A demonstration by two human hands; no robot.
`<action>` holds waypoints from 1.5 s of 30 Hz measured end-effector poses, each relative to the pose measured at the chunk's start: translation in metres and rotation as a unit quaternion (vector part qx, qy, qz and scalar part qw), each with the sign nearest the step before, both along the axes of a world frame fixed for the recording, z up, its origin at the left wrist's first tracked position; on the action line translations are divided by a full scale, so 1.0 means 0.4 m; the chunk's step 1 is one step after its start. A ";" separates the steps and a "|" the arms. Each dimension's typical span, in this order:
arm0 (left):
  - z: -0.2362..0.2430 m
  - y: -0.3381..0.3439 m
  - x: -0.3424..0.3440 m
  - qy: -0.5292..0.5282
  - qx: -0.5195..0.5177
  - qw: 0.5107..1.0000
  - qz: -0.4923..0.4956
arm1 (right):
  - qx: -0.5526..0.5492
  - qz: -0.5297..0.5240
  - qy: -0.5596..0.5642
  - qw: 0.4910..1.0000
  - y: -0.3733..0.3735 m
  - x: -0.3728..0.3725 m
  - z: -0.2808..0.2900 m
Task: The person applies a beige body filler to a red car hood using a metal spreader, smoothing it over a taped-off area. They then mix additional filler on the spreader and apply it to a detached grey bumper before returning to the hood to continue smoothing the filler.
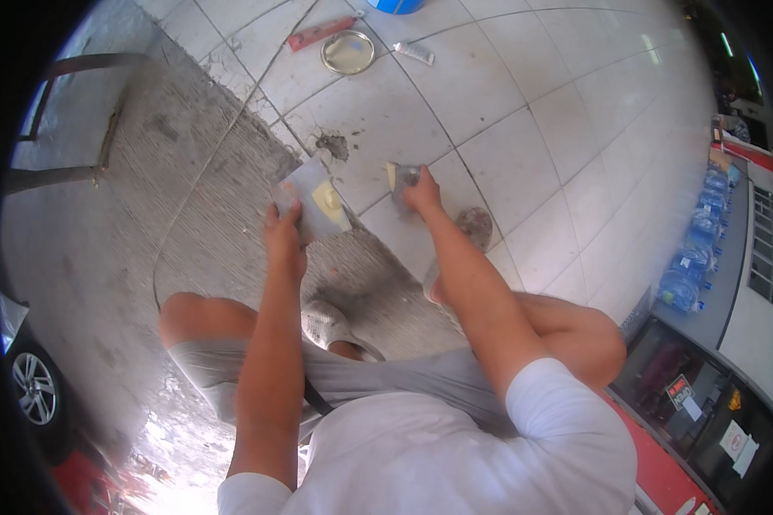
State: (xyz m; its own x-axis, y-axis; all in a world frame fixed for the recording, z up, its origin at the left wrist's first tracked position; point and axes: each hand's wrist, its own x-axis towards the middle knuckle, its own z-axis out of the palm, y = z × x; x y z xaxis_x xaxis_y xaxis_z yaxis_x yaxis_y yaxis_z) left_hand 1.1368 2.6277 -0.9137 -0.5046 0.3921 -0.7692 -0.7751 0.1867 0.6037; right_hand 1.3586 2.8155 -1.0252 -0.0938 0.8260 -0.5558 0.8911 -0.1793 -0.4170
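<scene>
My left hand [285,227] holds a thin grey square plate [309,225] with a dollop of pale yellow paste [328,198] on it, above the edge of the tiled step. My right hand [423,193] grips a grey putty spreader [403,178] with the same yellow paste along its left edge. A chipped patch [334,147] in a white tile lies just beyond the plate. Farther forward on the tiles [498,94] are a round metal lid [347,51], a red tube or box [318,33] and a small white tube [413,53].
I squat on rough concrete [172,172] crossed by a thin cable. A blue container [395,5] sits at the top. A metal frame [73,120] and a car wheel [34,386] are at left. Blue water jugs [687,275] line a counter [721,283] at right.
</scene>
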 end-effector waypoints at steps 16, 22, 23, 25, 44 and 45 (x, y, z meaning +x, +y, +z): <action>0.150 0.111 -0.019 0.148 0.142 0.967 0.149 | 0.013 0.228 0.409 0.883 -0.017 -0.248 0.543; 0.436 0.169 -0.076 0.214 0.285 0.916 0.186 | 0.247 0.410 0.453 0.752 -0.049 -0.311 0.777; 0.465 0.167 -0.074 0.207 0.304 0.911 0.186 | 0.251 0.422 0.435 0.755 -0.040 -0.305 0.793; 0.494 0.165 -0.066 0.211 0.296 0.913 0.184 | 0.275 0.435 0.396 0.760 -0.007 -0.278 0.801; 1.234 0.171 -0.046 0.547 0.234 0.788 0.159 | 0.361 0.602 0.241 0.670 0.057 -0.260 1.521; 1.336 0.159 -0.055 0.555 0.243 0.778 0.164 | 0.348 0.622 0.252 0.655 0.056 -0.260 1.597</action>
State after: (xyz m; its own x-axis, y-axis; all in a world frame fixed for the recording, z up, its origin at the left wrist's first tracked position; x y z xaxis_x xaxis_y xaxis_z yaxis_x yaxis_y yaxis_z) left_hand 1.1147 2.6911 -0.3793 -0.8868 0.2096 0.4118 0.3173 -0.3715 0.8725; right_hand 1.2544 2.8381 -0.3863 -0.9609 -0.0267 0.2757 -0.1150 0.9440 -0.3094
